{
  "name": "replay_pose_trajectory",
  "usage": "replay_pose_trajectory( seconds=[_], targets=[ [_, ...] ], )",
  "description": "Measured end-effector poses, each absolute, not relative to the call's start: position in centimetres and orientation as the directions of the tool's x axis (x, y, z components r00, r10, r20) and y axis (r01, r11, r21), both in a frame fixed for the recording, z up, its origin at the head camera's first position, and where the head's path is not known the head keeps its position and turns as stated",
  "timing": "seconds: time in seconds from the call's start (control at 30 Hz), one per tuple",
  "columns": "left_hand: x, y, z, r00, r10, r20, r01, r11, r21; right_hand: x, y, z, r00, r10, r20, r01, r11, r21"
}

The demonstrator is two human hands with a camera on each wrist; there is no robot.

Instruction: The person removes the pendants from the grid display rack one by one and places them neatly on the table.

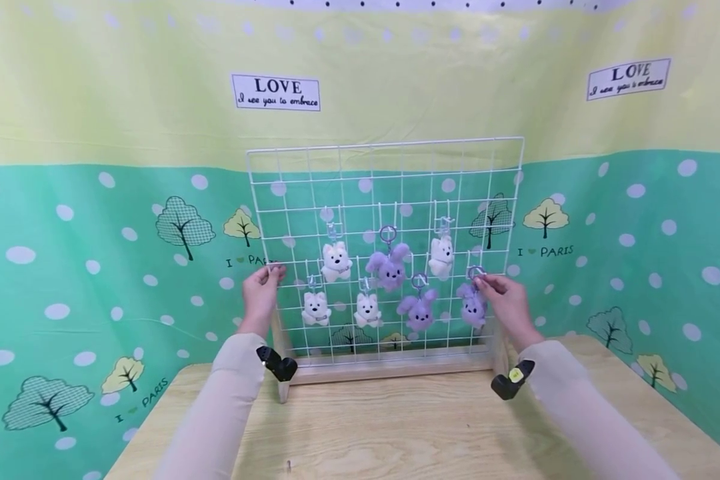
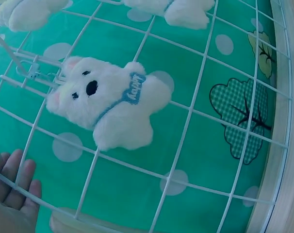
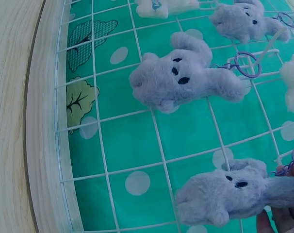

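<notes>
A white wire grid point(image 1: 384, 200) stands upright in a wooden base point(image 1: 390, 367). Its left edge wire is held by my left hand point(image 1: 261, 297), whose fingers point(image 2: 28, 182) reach behind the wire in the left wrist view. At the grid's right side, my right hand point(image 1: 507, 303) pinches a purple plush rabbit keychain point(image 1: 473, 307) near its ring and ear. Two more purple rabbits, an upper one point(image 1: 390, 268) and a lower one point(image 1: 419, 310), hang to its left. Nearest my left hand hangs a white plush dog keychain point(image 2: 110, 104) with a blue strap.
Other white plush dogs hang on hooks, among them an upper left one point(image 1: 336, 261), a lower middle one point(image 1: 367, 311) and an upper right one point(image 1: 441, 257). The wooden table point(image 1: 384, 433) extends in front. A green and yellow printed curtain point(image 1: 96, 280) surrounds it.
</notes>
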State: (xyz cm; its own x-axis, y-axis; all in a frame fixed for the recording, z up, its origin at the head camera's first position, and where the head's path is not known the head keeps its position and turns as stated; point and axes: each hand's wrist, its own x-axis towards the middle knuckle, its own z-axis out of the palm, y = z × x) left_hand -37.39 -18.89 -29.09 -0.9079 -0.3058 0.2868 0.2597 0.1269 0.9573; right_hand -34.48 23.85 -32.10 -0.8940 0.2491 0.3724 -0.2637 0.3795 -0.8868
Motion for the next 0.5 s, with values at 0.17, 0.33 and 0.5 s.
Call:
replay_pose_trajectory(
  seconds=[0.17,0.33,0.5],
  targets=[
    [-37.61,-18.76,-29.10,-0.907,-0.313,0.281,0.254,0.122,0.959,-34.77,23.83,-32.36,-0.884,0.276,0.378,-0.271,0.358,-0.894],
    [-37.68,-18.75,-29.12,-0.909,-0.316,0.270,0.244,0.121,0.962,-34.74,23.88,-32.57,-0.893,0.286,0.348,-0.240,0.352,-0.905],
    [-37.54,-18.47,-29.06,-0.906,-0.320,0.275,0.250,0.119,0.961,-34.59,23.81,-32.68,-0.891,0.296,0.345,-0.246,0.325,-0.913]
  ],
)
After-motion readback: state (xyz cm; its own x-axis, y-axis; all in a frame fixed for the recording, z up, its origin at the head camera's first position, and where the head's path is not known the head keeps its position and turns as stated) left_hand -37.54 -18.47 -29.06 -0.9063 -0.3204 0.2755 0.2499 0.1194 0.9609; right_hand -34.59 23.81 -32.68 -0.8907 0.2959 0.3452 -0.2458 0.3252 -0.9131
